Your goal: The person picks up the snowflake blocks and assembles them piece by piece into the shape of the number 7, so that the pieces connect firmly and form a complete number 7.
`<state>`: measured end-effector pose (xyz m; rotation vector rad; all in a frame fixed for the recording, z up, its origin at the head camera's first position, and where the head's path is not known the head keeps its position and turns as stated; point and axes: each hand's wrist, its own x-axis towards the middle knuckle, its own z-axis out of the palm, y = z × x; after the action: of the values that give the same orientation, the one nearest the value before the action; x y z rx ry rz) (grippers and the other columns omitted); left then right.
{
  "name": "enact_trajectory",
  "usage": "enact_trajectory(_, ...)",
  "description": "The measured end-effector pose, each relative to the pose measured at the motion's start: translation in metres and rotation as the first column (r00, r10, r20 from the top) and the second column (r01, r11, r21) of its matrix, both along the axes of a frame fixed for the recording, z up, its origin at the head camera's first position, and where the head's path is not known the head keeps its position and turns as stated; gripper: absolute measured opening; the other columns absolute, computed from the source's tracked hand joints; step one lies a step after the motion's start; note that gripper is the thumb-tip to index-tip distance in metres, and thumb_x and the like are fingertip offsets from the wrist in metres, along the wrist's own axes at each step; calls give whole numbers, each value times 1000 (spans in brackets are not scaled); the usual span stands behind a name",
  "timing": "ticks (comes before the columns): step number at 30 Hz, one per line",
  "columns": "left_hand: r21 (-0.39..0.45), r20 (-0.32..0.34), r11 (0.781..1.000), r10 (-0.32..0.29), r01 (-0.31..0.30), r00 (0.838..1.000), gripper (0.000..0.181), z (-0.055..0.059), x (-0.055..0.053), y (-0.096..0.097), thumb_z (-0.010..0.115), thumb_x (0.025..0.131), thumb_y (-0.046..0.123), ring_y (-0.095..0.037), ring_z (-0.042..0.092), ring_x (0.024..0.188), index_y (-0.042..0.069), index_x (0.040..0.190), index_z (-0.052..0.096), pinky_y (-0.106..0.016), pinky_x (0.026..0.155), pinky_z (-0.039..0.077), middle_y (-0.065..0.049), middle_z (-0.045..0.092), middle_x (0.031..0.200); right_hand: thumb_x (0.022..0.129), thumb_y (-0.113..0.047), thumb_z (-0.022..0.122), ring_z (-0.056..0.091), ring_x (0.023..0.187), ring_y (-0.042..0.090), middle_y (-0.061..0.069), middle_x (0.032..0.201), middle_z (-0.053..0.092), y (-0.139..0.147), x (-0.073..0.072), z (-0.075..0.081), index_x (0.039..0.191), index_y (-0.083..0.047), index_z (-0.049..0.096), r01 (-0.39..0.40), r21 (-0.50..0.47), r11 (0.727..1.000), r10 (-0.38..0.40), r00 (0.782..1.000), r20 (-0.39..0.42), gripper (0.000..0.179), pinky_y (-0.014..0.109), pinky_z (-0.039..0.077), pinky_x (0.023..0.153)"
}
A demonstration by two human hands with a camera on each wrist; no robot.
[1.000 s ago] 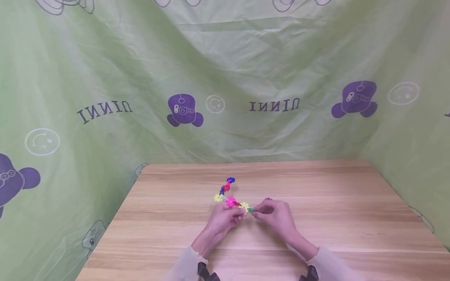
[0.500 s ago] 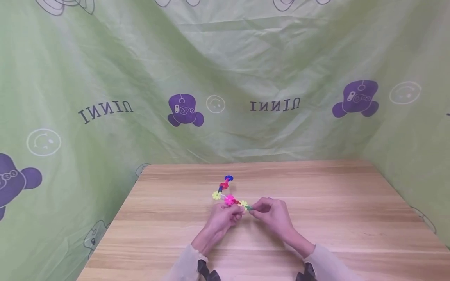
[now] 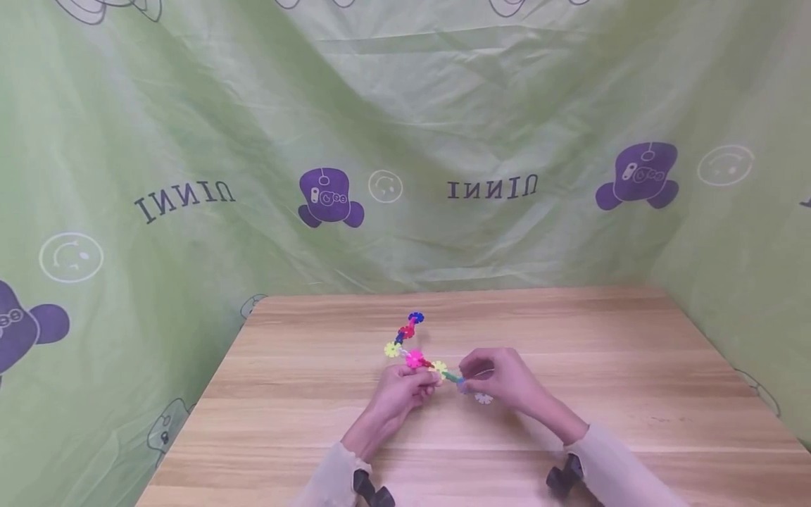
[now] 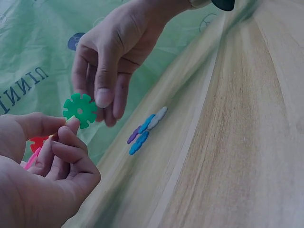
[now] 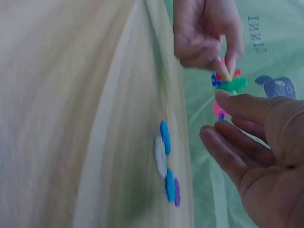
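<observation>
A chain of notched plastic snowflake discs [image 3: 415, 359] in pink, yellow, red and blue is held up over the table by my left hand [image 3: 402, 387]. Thumb and forefinger pinch it at the yellow disc [image 3: 438, 369]. Beyond that, the green disc [image 4: 80, 111] forms the chain's near end. Close by it is my right hand [image 3: 503, 380], its thumb tip [image 4: 103, 97] at the green rim and its fingers spread from the thumb with nothing gripped. Below the hands, a white disc [image 5: 160, 156], two blue discs [image 5: 170, 185] and a purple disc [image 5: 177, 192] lie grouped on the wood.
The wooden table [image 3: 304, 422] spreads out on both sides of the hands. A green patterned curtain [image 3: 405, 105] hangs behind it and along its sides. Dark wrist-worn devices [image 3: 374, 488] sit at both cuffs.
My right hand has let go of the green disc and shifted slightly right, its fingers loosening. The white disc on the table has come into sight. The left hand keeps its pinch.
</observation>
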<state>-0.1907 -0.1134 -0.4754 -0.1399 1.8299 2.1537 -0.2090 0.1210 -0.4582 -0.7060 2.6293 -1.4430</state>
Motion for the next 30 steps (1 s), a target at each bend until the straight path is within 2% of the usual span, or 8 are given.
enact_trajectory(5, -3, 4, 1000, 0, 0, 1000, 18, 2, 2, -2, 77, 92, 10, -9, 64, 77, -1, 106, 77, -20, 72, 55, -1, 78, 87, 83, -9, 87, 75, 94, 20, 14, 102, 79, 13, -13, 0, 107, -1, 77, 66, 100, 993, -69, 997, 19, 27, 28, 65, 83)
enact_trajectory(7, 2, 6, 1000, -1, 0, 1000, 19, 2, 2, -3, 78, 91, 10, -10, 65, 77, -2, 107, 77, -20, 73, 56, -2, 78, 88, 84, -7, 86, 75, 94, 21, 13, 102, 79, 17, -17, -2, 106, -1, 77, 70, 123, 990, -72, 997, 14, 25, 31, 65, 83)
enact_trajectory(11, 14, 8, 1000, -4, 4, 1000, 20, 1, 3, -5, 78, 91, 9, -10, 65, 79, -3, 107, 76, -19, 73, 56, -4, 78, 90, 84, -8, 85, 73, 92, 17, 6, 97, 79, 22, -25, -8, 102, -6, 78, 98, 163, 982, -101, 995, 12, 19, 33, 65, 84)
enact_trajectory(14, 18, 11, 1000, -10, 9, 1000, 20, 0, 4, -6, 78, 91, 10, -10, 65, 79, -3, 108, 76, -19, 73, 57, -4, 78, 91, 83, -11, 86, 69, 86, 13, 1, 92, 77, 23, -31, -11, 100, -9, 78, 141, 201, 969, -145, 989, 8, 19, 32, 62, 80)
enact_trajectory(17, 19, 14, 1000, -10, 10, 1000, 20, -1, 4, -8, 77, 92, 10, -10, 65, 79, -2, 108, 76, -19, 74, 57, -5, 78, 92, 81, -14, 88, 65, 82, 13, 1, 90, 74, 23, -35, -14, 102, -8, 78, 165, 231, 959, -172, 985, 7, 24, 30, 58, 76)
enact_trajectory(21, 22, 8, 1000, -6, 6, 1000, 20, -2, 4, -8, 77, 92, 9, -10, 65, 80, -3, 108, 76, -19, 74, 56, -4, 78, 92, 81, -17, 89, 63, 80, 15, 4, 90, 73, 23, -40, -17, 103, -4, 77, 172, 256, 951, -182, 983, 16, 28, 30, 56, 74)
enact_trajectory(27, 16, -1, 1000, -4, 4, 1000, 21, -2, 3, -9, 77, 93, 11, -11, 65, 81, -3, 108, 76, -19, 74, 56, -3, 78, 91, 82, -11, 86, 66, 78, 15, 4, 90, 78, 23, -47, -16, 96, -6, 78, 151, 273, 950, -174, 983, 64, 16, 32, 59, 75)
enact_trajectory(30, 14, -4, 1000, 0, 0, 1000, 20, -2, 2, -10, 76, 93, 10, -10, 64, 80, -3, 108, 76, -19, 73, 56, -2, 78, 89, 82, -10, 86, 65, 78, 15, 5, 88, 77, 22, -50, -14, 94, -5, 77, 148, 279, 949, -177, 981, 82, 16, 30, 58, 74)
